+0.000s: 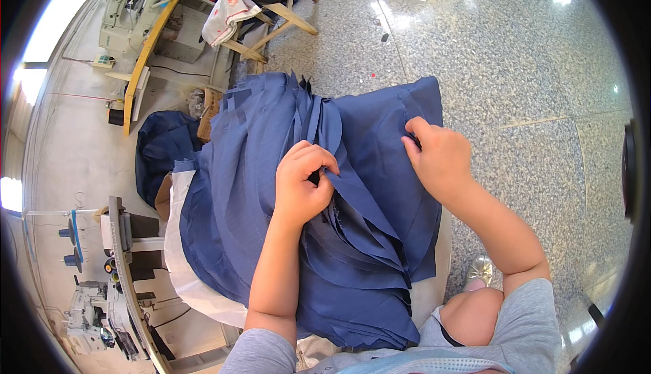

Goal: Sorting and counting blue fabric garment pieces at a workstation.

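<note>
A thick pile of cut navy-blue fabric pieces (239, 170) lies before me, its layers fanned and folded over, with fraying cut edges. White sheet material (178, 252) shows beneath the pile at its left and right. My left hand (305, 180) is at the middle of the pile, thumb and fingers pinching the edge of a blue piece. To the right, my right hand (437, 155) has thumb and fingertips closed on the top blue piece (376, 135), near that piece's right edge. How many layers either hand pinches cannot be told.
Industrial sewing machines stand at the upper left (119, 23) and lower left (96, 318). A dark blue fabric bundle (165, 145) and a cardboard box (208, 114) are left of the pile. A wooden stool (285, 15) bearing cloth stands on the speckled stone floor (508, 69).
</note>
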{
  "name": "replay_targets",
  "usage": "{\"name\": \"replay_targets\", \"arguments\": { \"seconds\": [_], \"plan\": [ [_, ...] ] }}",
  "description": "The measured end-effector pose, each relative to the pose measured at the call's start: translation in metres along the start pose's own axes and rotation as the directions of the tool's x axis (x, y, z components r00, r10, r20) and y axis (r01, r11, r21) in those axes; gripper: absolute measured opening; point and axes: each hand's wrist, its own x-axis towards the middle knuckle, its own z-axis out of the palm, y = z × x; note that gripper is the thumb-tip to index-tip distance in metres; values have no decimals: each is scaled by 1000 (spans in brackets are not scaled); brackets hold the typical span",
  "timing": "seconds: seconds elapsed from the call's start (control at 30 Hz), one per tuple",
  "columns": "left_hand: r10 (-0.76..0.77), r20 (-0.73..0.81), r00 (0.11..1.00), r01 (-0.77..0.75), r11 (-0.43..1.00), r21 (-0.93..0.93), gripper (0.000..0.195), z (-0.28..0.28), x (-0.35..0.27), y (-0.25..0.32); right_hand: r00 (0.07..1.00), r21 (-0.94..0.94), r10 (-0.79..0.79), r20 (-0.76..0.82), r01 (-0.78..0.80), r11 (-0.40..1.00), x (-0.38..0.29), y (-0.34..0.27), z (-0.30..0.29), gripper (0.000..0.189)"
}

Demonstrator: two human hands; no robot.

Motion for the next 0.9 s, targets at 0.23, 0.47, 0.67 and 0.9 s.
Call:
{"name": "replay_targets", "arguments": {
  "seconds": [0.23,0.47,0.67,0.9],
  "plan": [
    [8,5,1000,-8,998,65,15,2,1,1,949,318,67,308,-169,933,9,20,-19,29],
    [-2,13,1000,2,998,70,14,2,1,2,822,406,-105,560,-162,899,8,26,-34,54],
    [-13,17,1000,12,996,83,11,2,2,5,992,181,-69,107,48,982,-7,-2,-28,43],
    [-56,37,998,51,993,110,9,3,3,9,967,191,-42,251,-7,981,-9,-16,-18,37]
  ]
}}
